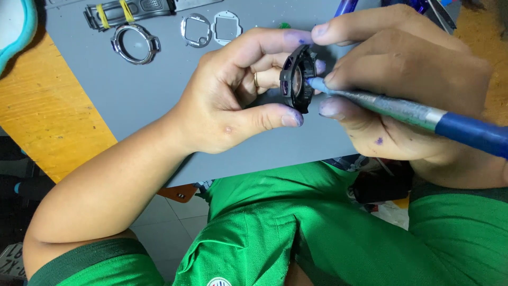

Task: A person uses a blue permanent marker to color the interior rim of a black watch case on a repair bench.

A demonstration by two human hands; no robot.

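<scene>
My left hand [233, 92] pinches a small black round watch case [297, 79] between thumb and fingers, holding it on edge above the grey mat [132, 95]. A ring sits on one finger of that hand. My right hand [407, 79] grips a blue-handled tool with a silver shaft [418, 114]. Its pale blue tip touches the inside of the case.
At the far side of the mat lie a round metal bezel [135, 43], two small silvery frame parts [197, 29] [226, 27] and a black strap with yellow bands [127, 9]. The mat rests on a yellow wooden table [47, 111]. A teal object [16, 26] sits top left.
</scene>
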